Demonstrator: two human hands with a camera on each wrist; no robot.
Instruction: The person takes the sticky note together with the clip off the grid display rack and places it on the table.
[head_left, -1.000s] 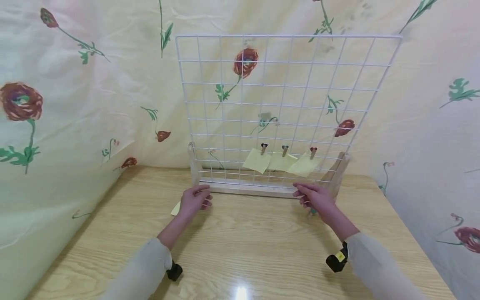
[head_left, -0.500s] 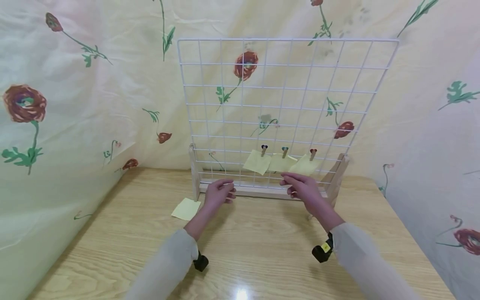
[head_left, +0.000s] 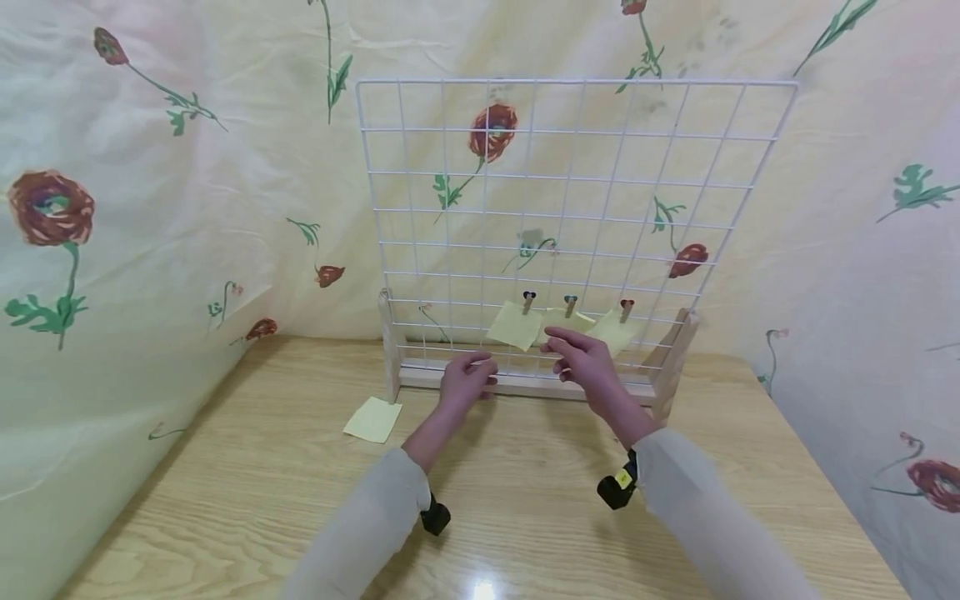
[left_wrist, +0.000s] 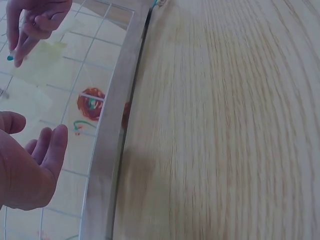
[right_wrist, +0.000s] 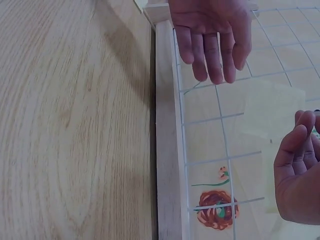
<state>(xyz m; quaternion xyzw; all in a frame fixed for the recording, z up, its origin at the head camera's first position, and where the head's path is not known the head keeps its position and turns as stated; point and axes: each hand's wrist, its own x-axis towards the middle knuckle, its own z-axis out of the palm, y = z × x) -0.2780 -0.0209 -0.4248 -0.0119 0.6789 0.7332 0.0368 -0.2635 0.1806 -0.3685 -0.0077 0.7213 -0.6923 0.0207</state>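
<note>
Yellow notes (head_left: 514, 324): three already hang clipped low on your grid (head_left: 570, 192) at centre frame, one (head_left: 372, 418) lies left on the table (head_left: 225, 500), while your left hand (head_left: 465, 379) is relaxed and empty and your right hand (head_left: 583, 358) pinches a small green-tipped clip (left_wrist: 10, 58).

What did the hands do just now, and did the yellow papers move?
Both hands moved inward and up along the grid's base: the left hand slid right, uncovering the loose note on the table; the right hand rose to the clipped notes, pinching a small green thing. The grid and notes stayed put.
</note>
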